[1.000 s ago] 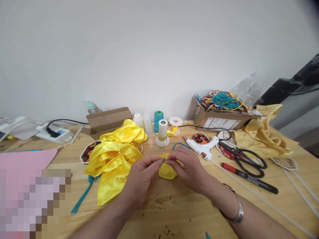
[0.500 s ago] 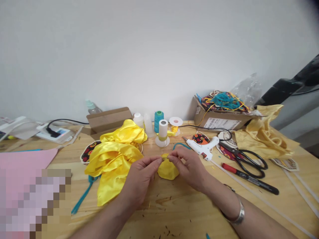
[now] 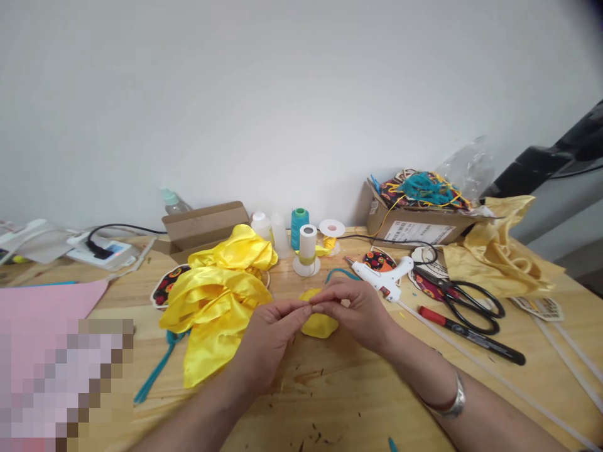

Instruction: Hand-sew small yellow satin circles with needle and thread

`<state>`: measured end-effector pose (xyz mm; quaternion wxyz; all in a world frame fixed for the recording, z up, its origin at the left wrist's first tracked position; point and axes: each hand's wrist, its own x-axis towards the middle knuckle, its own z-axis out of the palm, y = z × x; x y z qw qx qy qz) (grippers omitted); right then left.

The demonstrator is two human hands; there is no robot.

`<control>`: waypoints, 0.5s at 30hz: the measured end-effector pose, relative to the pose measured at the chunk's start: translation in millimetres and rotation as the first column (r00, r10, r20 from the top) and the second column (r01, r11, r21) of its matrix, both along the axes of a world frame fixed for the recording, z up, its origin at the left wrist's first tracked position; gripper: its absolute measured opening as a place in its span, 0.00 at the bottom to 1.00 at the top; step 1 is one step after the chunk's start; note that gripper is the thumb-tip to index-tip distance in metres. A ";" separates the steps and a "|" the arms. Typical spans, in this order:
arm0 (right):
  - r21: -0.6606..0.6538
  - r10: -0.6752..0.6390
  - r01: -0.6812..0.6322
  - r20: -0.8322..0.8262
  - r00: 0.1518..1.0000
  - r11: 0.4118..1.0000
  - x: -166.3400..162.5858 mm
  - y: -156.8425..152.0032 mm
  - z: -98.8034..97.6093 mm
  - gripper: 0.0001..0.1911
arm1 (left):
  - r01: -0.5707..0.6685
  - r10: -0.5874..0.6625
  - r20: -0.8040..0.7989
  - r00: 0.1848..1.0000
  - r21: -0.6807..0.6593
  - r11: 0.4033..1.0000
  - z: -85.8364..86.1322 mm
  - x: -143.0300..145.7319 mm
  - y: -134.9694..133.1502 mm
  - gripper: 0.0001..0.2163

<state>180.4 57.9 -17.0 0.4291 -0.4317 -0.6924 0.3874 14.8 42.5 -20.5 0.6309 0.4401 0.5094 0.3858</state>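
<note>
My left hand (image 3: pixel 268 336) and my right hand (image 3: pixel 355 311) meet fingertip to fingertip above the wooden table (image 3: pixel 330 402). Both pinch the top of a small yellow fabric piece (image 3: pixel 320 323), which rests on the table under the fingers. A bracelet circles my right wrist. A heap of shiny yellow satin (image 3: pixel 219 295) lies just left of my left hand, with a teal cord (image 3: pixel 155 373) running out from under it.
Behind the hands stand thread spools (image 3: pixel 300 229) and a white spool (image 3: pixel 307 248). To the right lie a white glue gun (image 3: pixel 384 276), black scissors (image 3: pixel 464 301), a red-and-black marker (image 3: pixel 471 336) and white sticks. A cardboard box (image 3: pixel 414 220) holds tangled cords. Pink paper (image 3: pixel 47 301) lies left.
Both hands have stayed pinched on the small yellow piece. The fingertips sit slightly lower and closer together than a second ago, and the piece has shifted a little.
</note>
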 end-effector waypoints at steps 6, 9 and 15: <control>0.069 -0.084 0.074 0.141 0.986 0.995 -0.8 -1.4 3.6 0.07 | 0.013 -0.010 0.104 0.995 -0.026 1.000 -1.0 0.0 0.7 0.12; 0.073 -0.097 0.085 0.191 0.977 0.994 -0.8 -1.0 4.0 0.07 | 0.028 -0.021 0.123 0.992 -0.051 0.998 -0.7 0.4 0.4 0.12; 0.090 -0.102 0.082 0.257 0.961 0.993 0.5 -1.4 5.1 0.07 | -0.009 0.014 0.069 0.998 -0.070 0.998 4.2 4.2 -0.4 0.10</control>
